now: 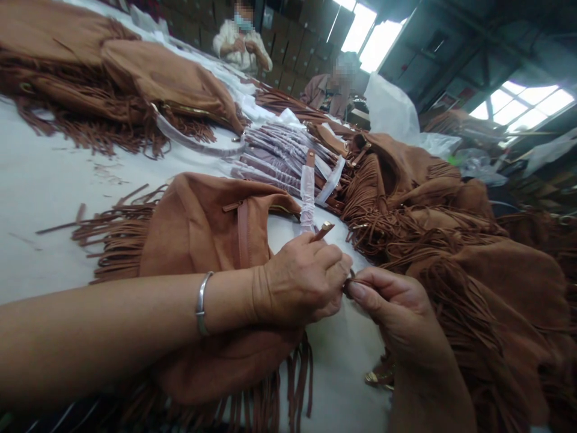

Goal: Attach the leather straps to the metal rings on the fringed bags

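Note:
A brown fringed bag (pixel 193 234) lies on the white table, partly under my left forearm. My left hand (pixel 304 279) is closed around a brown strap (pixel 321 232), whose end with a gold-coloured metal piece sticks up above the fist. Behind the fist rises a length of strap wrapped in white plastic (pixel 307 192). My right hand (pixel 394 300) pinches a small dark brown strap piece (pixel 353 279) right beside the left fingers. Exactly how the two pieces meet is hidden by the fingers.
More brown fringed bags (pixel 166 75) lie at the back left, and a heap of them (pixel 505 288) fills the right. Plastic-wrapped straps (pixel 270 150) are bundled beyond my hands. Two people, one in a white top (pixel 241 45), are across the table (pixel 49 228).

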`<state>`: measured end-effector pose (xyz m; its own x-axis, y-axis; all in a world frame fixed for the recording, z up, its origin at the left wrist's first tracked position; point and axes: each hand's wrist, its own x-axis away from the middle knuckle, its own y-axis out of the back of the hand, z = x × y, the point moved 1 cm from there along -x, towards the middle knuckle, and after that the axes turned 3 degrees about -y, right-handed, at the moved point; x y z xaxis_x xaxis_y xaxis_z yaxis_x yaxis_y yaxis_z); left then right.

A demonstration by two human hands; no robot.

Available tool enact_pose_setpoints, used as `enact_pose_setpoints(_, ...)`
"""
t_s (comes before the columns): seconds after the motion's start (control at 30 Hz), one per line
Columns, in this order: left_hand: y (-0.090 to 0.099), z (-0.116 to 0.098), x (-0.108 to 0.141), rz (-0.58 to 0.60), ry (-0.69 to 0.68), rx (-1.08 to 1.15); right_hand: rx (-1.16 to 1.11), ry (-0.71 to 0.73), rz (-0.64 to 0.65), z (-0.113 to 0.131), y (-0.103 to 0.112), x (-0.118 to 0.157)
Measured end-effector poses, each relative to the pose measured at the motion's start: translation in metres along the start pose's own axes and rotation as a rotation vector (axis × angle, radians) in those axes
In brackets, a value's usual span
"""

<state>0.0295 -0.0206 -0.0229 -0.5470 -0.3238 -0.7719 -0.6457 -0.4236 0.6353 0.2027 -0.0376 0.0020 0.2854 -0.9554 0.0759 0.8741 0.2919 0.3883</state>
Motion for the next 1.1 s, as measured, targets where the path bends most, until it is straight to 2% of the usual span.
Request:
enact_pose_setpoints(0.13,0.000,0.000,0.000,0.010,-0.032,0.028,0.168,0.075,-0.082,0.004,0.001,0.002)
enact_pose_setpoints(0.27,0.000,-0.001,-0.002,0.086,-0.092,0.075,0.261,0.150,-0.072,0.012,0.004,0.003)
enact_pose_setpoints(0.37,-0.002,0.001,-0.004,0.193,-0.122,0.119,0.176,0.073,-0.014,0.009,0.008,-0.001)
enact_pose_setpoints(0.5,-0.003,0.001,-0.006,0.323,-0.146,0.200,-0.126,-0.152,0.072,-0.001,0.009,-0.007)
enact_pose_setpoints(0.6,0.002,-0.001,-0.008,0.363,0.033,0.154,-0.375,-0.251,0.060,-0.003,0.007,-0.010)
enact_pose_setpoints(0.7,0.011,-0.003,-0.010,0.394,0.252,0.049,-0.449,-0.250,0.044,-0.001,0.005,-0.011)
enact_pose_setpoints(0.77,0.013,-0.004,-0.010,0.440,0.274,0.062,-0.415,-0.233,0.040,0.001,0.003,-0.011)
enact_pose_setpoints(0.83,0.010,-0.003,-0.010,0.462,0.276,0.167,-0.373,-0.214,0.039,0.002,0.001,-0.011)
enact_pose_setpoints(0.9,0.005,-0.002,-0.008,0.430,0.347,0.336,-0.354,-0.207,0.041,0.003,0.000,-0.010)
enact_pose_setpoints(1.0,-0.002,0.000,-0.003,0.295,0.428,0.536,-0.376,-0.224,0.064,0.003,-0.001,-0.011)
enact_pose_setpoints(1.1,-0.006,0.002,0.002,0.165,0.372,0.604,-0.457,-0.265,0.115,0.001,-0.004,-0.013)
